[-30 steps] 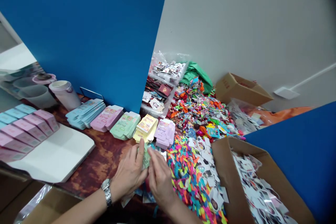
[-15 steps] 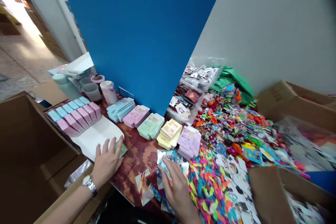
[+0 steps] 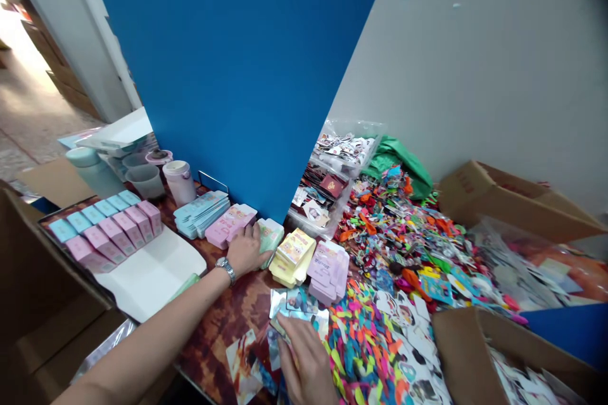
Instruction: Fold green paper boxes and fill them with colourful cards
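Observation:
My left hand (image 3: 246, 250), with a silver watch (image 3: 227, 269) at the wrist, reaches across the stack of flat green cartons (image 3: 272, 234). Its fingers lie apart between that stack and the flat pink cartons (image 3: 230, 224). My right hand (image 3: 306, 354) is low at the centre, beside shiny picture cards (image 3: 301, 302). Its fingers are pinched together, and what lies between them is mostly hidden. More picture cards (image 3: 244, 361) are on the table left of it. Behind my left forearm a green box (image 3: 187, 286) shows at the tray's edge.
Filled blue boxes (image 3: 85, 218) and pink boxes (image 3: 111, 237) stand in a white-lined tray (image 3: 147, 275). Flat blue (image 3: 202, 212), yellow (image 3: 292, 256) and purple cartons (image 3: 329, 269) line the table. Colourful balloons (image 3: 358, 348), small trinkets (image 3: 403, 234) and cardboard boxes (image 3: 456, 354) fill the right.
My left hand has left the green box by the tray and moved forward and right onto the green cartons. My right hand stays by the picture cards. The view has shifted slightly.

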### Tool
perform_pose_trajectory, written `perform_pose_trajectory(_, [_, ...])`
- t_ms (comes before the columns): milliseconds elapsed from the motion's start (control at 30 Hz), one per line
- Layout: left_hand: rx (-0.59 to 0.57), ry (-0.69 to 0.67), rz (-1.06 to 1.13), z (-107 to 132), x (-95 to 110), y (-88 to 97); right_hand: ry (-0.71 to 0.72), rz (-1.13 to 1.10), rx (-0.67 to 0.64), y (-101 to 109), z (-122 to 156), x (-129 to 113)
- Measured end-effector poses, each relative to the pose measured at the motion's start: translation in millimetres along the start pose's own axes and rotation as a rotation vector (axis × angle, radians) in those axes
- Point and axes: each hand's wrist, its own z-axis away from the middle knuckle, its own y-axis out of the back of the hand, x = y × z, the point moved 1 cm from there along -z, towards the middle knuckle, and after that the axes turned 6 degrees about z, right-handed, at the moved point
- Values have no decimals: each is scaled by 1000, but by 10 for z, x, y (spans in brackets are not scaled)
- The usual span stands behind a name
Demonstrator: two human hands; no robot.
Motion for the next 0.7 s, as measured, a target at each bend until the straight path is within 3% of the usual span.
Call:
perform_pose_trajectory(167, [-21, 65, 28, 7, -21, 15, -7, -18, -1, -1, -9, 3])
perform_pose_trajectory(367, [64, 123, 121, 174, 69, 297, 9, -11, 47, 119, -309, 2])
perform_pose_trajectory(600, [186, -3, 518, 644, 488, 500, -47, 240, 273, 159, -711, 7])
perform_pose_trajectory(700, [181, -91, 550, 775, 589, 550, -68, 187, 240, 200, -697, -22])
